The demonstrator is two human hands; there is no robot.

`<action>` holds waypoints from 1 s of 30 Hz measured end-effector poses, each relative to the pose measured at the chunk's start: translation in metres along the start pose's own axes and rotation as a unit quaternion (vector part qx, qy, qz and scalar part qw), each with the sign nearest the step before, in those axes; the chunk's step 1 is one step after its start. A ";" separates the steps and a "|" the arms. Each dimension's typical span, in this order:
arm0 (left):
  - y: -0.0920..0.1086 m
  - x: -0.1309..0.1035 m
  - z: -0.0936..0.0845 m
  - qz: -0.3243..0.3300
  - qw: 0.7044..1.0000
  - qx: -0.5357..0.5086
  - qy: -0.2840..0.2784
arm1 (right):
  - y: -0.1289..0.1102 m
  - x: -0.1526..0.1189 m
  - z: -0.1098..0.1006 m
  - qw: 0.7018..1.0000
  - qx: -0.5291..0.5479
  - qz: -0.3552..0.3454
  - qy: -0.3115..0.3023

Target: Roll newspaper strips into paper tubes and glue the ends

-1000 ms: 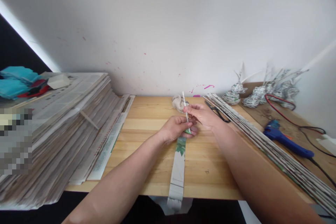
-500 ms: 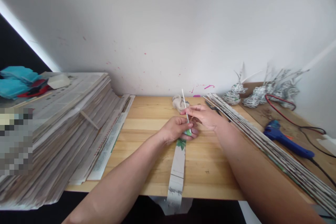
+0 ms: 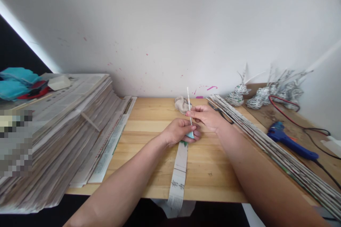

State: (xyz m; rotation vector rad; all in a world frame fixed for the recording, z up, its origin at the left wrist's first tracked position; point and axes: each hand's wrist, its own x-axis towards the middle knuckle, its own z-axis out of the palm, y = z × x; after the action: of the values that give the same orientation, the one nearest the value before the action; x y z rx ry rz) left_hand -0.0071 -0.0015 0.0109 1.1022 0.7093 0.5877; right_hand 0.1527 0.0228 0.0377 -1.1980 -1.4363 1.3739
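A newspaper strip runs from under my hands down over the table's front edge. Its upper part is wound into a thin paper tube that points up and away from me. My left hand is closed around the lower end of the tube, with the strip feeding in below its fingers. Higher up, my right hand pinches the tube between thumb and fingers. Whether a thin rod sits inside the tube is hidden.
To the left rises a tall stack of newspaper. A crumpled cloth and scissors lie behind my hands. Finished paper tubes, a blue glue gun and woven paper figures are on the right.
The strip has slid upward a little and the part at my left fingers shows blue instead of green. The tube stands slightly higher and more upright.
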 end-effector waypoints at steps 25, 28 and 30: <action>0.001 -0.001 -0.001 -0.006 1.000 0.003 -0.019 | -0.004 -0.003 -0.002 0.998 -0.069 -0.006 0.000; 0.002 -0.002 -0.001 -0.016 0.999 0.013 -0.029 | -0.006 -0.003 0.003 0.998 -0.059 -0.006 0.038; 0.002 -0.002 -0.001 -0.016 0.999 0.009 -0.027 | -0.006 -0.004 0.002 0.998 -0.053 -0.015 0.010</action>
State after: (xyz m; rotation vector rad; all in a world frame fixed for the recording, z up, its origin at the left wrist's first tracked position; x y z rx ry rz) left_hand -0.0093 -0.0017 0.0129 1.1180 0.6847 0.5239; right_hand 0.1515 0.0190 0.0434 -1.2481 -1.5228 1.2766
